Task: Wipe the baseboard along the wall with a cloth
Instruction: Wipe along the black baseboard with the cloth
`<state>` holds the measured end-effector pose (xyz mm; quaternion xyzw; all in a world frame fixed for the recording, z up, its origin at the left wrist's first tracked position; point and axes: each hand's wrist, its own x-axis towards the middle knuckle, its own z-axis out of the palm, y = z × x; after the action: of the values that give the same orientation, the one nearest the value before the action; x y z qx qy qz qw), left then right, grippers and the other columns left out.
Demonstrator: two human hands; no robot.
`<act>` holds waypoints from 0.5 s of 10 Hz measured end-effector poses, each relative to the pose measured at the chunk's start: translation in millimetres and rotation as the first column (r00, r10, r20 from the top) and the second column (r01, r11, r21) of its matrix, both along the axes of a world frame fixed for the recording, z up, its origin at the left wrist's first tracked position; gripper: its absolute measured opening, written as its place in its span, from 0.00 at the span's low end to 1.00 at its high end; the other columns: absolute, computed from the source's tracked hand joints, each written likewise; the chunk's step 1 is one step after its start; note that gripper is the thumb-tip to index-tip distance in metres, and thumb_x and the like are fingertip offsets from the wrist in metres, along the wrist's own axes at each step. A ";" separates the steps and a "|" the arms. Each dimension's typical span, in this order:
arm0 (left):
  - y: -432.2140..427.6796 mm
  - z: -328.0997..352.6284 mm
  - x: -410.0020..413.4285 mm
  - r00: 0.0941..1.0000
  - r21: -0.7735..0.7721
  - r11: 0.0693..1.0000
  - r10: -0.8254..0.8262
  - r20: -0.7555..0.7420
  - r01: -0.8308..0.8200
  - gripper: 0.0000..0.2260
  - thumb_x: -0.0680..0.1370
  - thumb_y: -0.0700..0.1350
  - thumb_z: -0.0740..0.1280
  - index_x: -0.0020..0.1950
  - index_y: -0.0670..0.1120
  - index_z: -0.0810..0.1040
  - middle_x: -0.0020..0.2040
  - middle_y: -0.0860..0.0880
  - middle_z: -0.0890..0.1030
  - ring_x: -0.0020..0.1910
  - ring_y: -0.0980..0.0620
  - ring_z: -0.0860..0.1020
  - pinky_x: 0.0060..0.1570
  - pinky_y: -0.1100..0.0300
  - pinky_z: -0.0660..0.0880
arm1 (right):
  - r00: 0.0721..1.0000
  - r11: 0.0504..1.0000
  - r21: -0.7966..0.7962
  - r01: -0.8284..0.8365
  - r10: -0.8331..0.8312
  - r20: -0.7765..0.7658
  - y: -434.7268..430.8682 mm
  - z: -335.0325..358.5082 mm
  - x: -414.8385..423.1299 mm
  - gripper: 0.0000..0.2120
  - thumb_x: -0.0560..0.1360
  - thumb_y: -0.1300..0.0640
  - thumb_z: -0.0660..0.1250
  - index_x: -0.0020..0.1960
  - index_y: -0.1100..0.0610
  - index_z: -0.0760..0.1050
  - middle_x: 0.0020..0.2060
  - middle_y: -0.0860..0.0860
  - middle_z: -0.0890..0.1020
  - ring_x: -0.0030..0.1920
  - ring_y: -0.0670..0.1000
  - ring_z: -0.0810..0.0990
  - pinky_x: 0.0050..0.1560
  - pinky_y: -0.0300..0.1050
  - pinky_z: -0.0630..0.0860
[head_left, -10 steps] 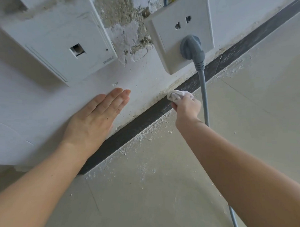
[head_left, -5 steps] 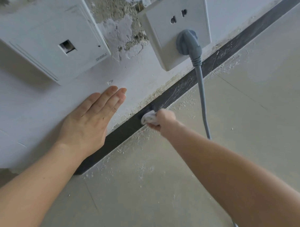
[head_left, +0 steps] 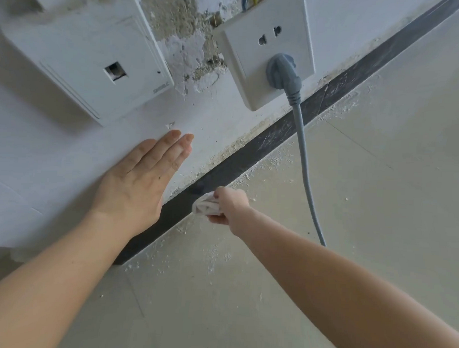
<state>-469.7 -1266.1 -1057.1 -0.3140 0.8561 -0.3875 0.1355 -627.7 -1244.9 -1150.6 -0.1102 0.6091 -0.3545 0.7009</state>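
Note:
A dark baseboard (head_left: pixel 265 146) runs diagonally from lower left to upper right where the white wall meets the pale floor. My right hand (head_left: pixel 230 206) grips a bunched white cloth (head_left: pixel 205 207) and holds it against the baseboard, just right of my left hand. My left hand (head_left: pixel 142 181) lies flat on the wall above the baseboard with its fingers straight and together.
A grey plug (head_left: pixel 281 71) sits in a white wall socket (head_left: pixel 269 50), and its grey cable (head_left: pixel 305 174) hangs across the baseboard onto the floor right of my right hand. A white wall box (head_left: pixel 97 65) is at upper left. Plaster crumbs (head_left: pixel 207 253) lie along the floor.
My right hand has slid the cloth down-left along the baseboard, from beside the cable toward my left hand. My left hand stays flat on the wall.

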 end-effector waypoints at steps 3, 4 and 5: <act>-4.8 -5.4 -0.6 0.998 -0.028 0.999 -0.033 -0.051 0.032 0.30 0.76 0.46 0.50 0.78 0.41 0.50 0.78 0.46 0.46 0.77 0.50 0.44 0.74 0.53 0.36 | 0.694 0.967 0.084 -0.241 0.233 -0.682 -25.1 4.3 -30.7 0.13 0.80 0.57 0.51 0.59 0.54 0.70 0.47 0.51 0.74 0.49 0.48 0.75 0.37 0.35 0.71; -9.0 -10.7 -10.5 0.997 0.042 0.997 -0.071 -0.034 0.072 0.32 0.75 0.47 0.52 0.77 0.39 0.51 0.78 0.45 0.48 0.77 0.48 0.45 0.73 0.52 0.36 | 0.878 0.963 -0.041 0.265 -0.259 -0.404 -10.7 -1.3 -40.8 0.23 0.77 0.57 0.41 0.63 0.58 0.71 0.50 0.57 0.75 0.48 0.52 0.75 0.49 0.44 0.80; -10.4 -12.2 -24.5 0.994 0.068 0.992 -0.106 0.007 0.105 0.31 0.75 0.46 0.51 0.77 0.39 0.49 0.78 0.44 0.46 0.76 0.45 0.44 0.72 0.49 0.32 | 0.908 1.000 -0.009 0.026 -0.028 -0.417 15.8 11.5 -27.8 0.13 0.75 0.63 0.59 0.58 0.65 0.74 0.41 0.56 0.75 0.39 0.53 0.75 0.48 0.50 0.80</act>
<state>-494.2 -1276.5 -1069.3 -0.2614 0.8834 -0.3667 0.1297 -655.4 -1229.2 -1139.1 -0.1760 0.7455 -0.3335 0.5495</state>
